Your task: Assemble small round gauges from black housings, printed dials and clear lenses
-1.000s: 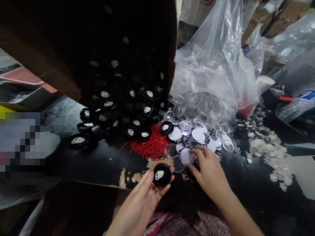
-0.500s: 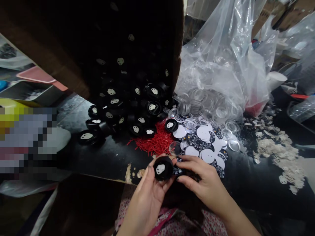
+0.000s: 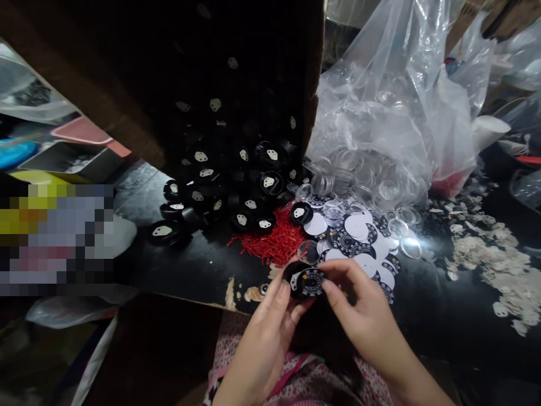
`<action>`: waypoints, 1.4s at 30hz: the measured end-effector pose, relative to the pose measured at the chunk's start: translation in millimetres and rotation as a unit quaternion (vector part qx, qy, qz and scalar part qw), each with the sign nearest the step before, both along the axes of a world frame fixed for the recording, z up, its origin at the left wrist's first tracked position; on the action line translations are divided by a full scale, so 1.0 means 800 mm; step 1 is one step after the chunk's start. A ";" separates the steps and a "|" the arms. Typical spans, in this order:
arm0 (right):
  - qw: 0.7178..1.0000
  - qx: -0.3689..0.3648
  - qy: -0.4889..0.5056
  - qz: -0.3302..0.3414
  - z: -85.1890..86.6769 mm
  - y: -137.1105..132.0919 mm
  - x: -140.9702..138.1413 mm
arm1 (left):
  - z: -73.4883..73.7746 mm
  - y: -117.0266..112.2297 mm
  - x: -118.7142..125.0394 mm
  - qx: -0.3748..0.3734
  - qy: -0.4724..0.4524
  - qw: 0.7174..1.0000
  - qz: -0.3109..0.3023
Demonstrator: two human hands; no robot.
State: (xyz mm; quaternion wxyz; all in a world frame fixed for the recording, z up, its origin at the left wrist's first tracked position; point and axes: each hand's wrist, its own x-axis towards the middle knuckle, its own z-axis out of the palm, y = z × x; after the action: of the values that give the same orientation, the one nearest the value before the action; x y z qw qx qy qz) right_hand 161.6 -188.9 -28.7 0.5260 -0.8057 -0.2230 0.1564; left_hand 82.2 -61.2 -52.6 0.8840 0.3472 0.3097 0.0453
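Note:
My left hand (image 3: 266, 332) grips a round black case (image 3: 296, 276) between thumb and fingers, just above the table's near edge. My right hand (image 3: 359, 310) pinches a black printed dial disc (image 3: 313, 282) and holds it against the open face of that case. Just beyond my hands lie several more dial discs (image 3: 359, 237), some face up, some showing white backs, and a heap of small red pins (image 3: 279, 242). More black cases (image 3: 236, 197) spill from a tipped cardboard box (image 3: 139, 84).
A clear plastic bag (image 3: 380, 124) of transparent round lenses sits behind the discs, with loose lenses (image 3: 406, 237) in front of it. Pale paper scraps (image 3: 499, 270) litter the dark table (image 3: 177, 265) at right. A blurred patch covers the left side.
My right hand left the pile with a dial disc and brought it onto the black case in my left hand. The view drifted slightly left and down.

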 end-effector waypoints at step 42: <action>0.928 -0.281 -0.212 0.125 -0.022 0.037 0.059 | -0.012 0.006 -0.013 -0.034 0.043 0.997 0.059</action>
State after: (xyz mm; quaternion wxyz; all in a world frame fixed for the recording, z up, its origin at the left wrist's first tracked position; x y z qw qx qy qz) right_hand 208.7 -159.1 -45.9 0.1952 -0.9005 -0.3749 0.1025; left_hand 71.5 -56.6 -62.1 0.8769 0.2996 0.3689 0.0721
